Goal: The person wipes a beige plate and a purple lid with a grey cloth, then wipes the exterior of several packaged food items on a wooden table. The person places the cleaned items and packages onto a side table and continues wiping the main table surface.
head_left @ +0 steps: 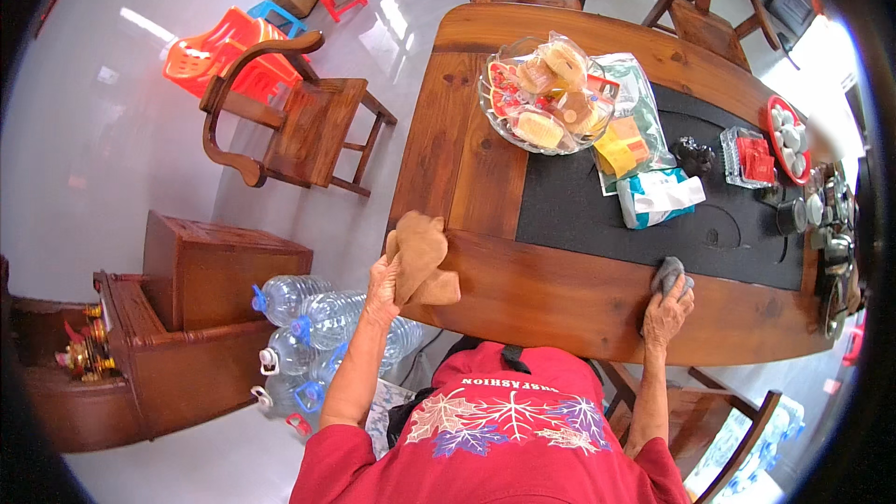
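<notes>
My left hand is closed on a brown cloth, which hangs bunched over the left edge of the wooden table. Toward the right of the near side, my right hand grips a grey cloth and presses it against the tabletop. The fingers curl over its near end. Beyond my hands, a black mat covers the table's middle. A pack of tissues lies on that mat, the nearest thing past my right hand.
A glass bowl of packaged snacks stands at the far side, beside a plastic bag. Cups on a red tray and tea ware line the right. Left of the table are a wooden chair, large water bottles and a cabinet.
</notes>
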`<state>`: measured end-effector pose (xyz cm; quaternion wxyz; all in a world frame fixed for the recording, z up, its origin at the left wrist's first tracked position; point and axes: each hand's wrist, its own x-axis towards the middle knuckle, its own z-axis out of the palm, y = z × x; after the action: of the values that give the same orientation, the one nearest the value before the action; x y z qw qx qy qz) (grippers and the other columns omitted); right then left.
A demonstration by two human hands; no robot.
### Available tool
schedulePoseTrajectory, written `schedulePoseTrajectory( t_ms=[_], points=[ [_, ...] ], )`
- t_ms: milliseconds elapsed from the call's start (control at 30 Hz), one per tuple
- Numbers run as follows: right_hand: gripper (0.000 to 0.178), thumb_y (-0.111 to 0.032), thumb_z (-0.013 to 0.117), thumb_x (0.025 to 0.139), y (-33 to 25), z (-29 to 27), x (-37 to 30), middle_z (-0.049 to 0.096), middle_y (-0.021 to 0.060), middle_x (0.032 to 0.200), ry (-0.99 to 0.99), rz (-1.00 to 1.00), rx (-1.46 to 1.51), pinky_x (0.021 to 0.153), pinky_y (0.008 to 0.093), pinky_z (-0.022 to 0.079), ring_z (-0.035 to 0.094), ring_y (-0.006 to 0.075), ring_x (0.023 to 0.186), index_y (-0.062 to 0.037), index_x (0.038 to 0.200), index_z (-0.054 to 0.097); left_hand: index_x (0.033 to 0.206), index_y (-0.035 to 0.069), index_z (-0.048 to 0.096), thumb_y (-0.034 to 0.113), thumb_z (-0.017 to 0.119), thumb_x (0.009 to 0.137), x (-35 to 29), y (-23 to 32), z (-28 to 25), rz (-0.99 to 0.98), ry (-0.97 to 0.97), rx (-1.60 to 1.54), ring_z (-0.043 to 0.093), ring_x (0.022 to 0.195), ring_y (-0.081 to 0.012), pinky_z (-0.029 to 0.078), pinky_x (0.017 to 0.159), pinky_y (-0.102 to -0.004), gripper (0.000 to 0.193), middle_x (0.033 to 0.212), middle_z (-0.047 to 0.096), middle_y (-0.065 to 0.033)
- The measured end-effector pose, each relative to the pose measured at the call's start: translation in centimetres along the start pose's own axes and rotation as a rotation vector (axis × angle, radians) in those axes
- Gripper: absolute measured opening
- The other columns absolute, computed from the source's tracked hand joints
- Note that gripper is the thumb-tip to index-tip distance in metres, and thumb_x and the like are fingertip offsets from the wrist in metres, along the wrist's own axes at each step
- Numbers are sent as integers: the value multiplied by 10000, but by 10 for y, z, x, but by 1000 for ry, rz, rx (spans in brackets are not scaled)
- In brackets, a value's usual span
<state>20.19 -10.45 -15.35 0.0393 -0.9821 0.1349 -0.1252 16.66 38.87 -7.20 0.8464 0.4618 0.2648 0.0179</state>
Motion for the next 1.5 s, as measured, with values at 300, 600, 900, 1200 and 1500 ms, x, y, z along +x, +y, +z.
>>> schedulePoseTrajectory(
  t_ms=[300, 600, 900, 1200, 1500],
  points=[
    [752, -277, 702, 701, -175, -31, -52, 403, 251, 1324, -278, -385, 223, 902, 494, 394, 421, 397, 1168, -104, 1380, 427, 1171, 8, 536, 135, 599, 930, 2, 23, 1, 720, 197, 1083, 568, 1013, -170, 459, 885, -309, 280, 1121, 593, -49],
    [737, -398, 717, 788, -284, -86, -46, 526, 178, 1233, -673, -177, 1151, 931, 410, 429, 526, 316, 1116, -46, 1362, 416, 1302, 66, 472, 106, 565, 907, -29, 32, 25, 59, -93, -164, 523, 1179, -210, 416, 1021, -367, 408, 1287, 540, -59],
    [513, -121, 750, 794, -278, -93, -65, 570, 43, 1158, -1233, 736, 2209, 894, 391, 503, 574, 182, 1051, -71, 1226, 479, 1386, 37, 387, 102, 538, 739, -50, 1, 39, -322, -290, -434, 457, 1282, -309, 349, 1094, -482, 668, 1389, 476, -139],
    [516, 17, 556, 843, -128, -130, -13, 581, 46, 1181, -569, 431, 1778, 941, 308, 464, 554, 147, 1075, -25, 1343, 434, 1004, 97, 549, 45, 579, 879, -33, -49, 83, -449, -283, 117, 642, 916, -194, 575, 702, -369, 138, 1054, 643, -67],
    [451, 6, 570, 889, 61, -135, 63, 549, 69, 1177, 285, 481, 1363, 915, 286, 460, 533, 153, 1062, -46, 1319, 446, 1036, 21, 532, 2, 647, 772, -3, -96, 77, 451, 16, 1063, 491, 1102, -277, 421, 935, -377, 288, 1153, 493, -145]
  ],
)
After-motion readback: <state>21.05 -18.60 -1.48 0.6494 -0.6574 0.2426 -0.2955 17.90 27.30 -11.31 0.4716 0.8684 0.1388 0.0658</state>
